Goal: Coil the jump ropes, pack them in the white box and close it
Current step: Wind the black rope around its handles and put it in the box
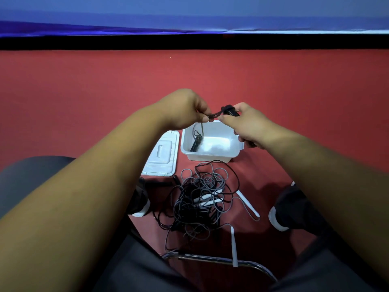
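Observation:
Both hands are raised above the open white box [210,155] on the red floor. My left hand [185,109] pinches the cord of a dark jump rope [214,115], and my right hand [246,125] grips its black handle [228,109]. A loop of this cord hangs down into the box, where a black ribbed handle [196,143] leans in the left corner. The box's white lid [161,155] lies flat to the left of it. A tangled pile of black and grey jump ropes [200,199] with white handles lies on the floor between my feet.
I sit on a metal-framed chair [221,260], with my two dark shoes [140,199] either side of the rope pile. A loose white handle [234,246] lies near the chair's front edge. Red floor runs to a black and blue wall base.

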`<state>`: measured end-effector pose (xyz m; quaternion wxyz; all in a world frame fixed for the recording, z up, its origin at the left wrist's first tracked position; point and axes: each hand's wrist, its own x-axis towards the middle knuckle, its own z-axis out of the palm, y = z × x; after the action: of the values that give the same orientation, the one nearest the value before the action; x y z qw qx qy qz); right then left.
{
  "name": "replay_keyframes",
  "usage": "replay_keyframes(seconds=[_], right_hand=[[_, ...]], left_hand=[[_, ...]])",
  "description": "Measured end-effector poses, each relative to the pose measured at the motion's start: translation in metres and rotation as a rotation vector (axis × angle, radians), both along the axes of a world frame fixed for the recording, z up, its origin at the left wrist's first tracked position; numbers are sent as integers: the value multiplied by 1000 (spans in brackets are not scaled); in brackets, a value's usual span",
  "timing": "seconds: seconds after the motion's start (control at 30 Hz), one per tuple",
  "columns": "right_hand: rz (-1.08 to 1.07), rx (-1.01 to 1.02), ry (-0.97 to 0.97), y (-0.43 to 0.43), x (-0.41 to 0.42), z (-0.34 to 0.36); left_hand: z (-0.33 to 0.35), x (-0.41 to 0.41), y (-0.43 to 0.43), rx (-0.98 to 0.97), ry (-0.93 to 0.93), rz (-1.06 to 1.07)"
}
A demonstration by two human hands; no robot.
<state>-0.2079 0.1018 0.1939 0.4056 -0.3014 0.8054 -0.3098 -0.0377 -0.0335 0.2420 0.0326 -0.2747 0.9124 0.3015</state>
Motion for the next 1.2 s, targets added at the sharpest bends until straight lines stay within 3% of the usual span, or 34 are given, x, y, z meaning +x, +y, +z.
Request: replay_keyframes(seconds=[0.33,0.57,0.87,0.97,1.13,1.2], right_hand=[[-82,-42,-466,-7,9,17],[-157,-100,-305,-6,19,17],[-166,-135,-412,-5,16,17],[-202,-173,-528,-4,13,16],[-241,-191,-750,-3,4,17],[-241,-202,-819,-3,1,19]], left_hand=[[-9,2,2,71,-62,105],[-3,-1,14,251,19,58],[-12,5,10,472,14,197],[-21,7,3,530,98,228],[-21,5,-3,804,339,261],[-21,6,-7,773,349,232]])
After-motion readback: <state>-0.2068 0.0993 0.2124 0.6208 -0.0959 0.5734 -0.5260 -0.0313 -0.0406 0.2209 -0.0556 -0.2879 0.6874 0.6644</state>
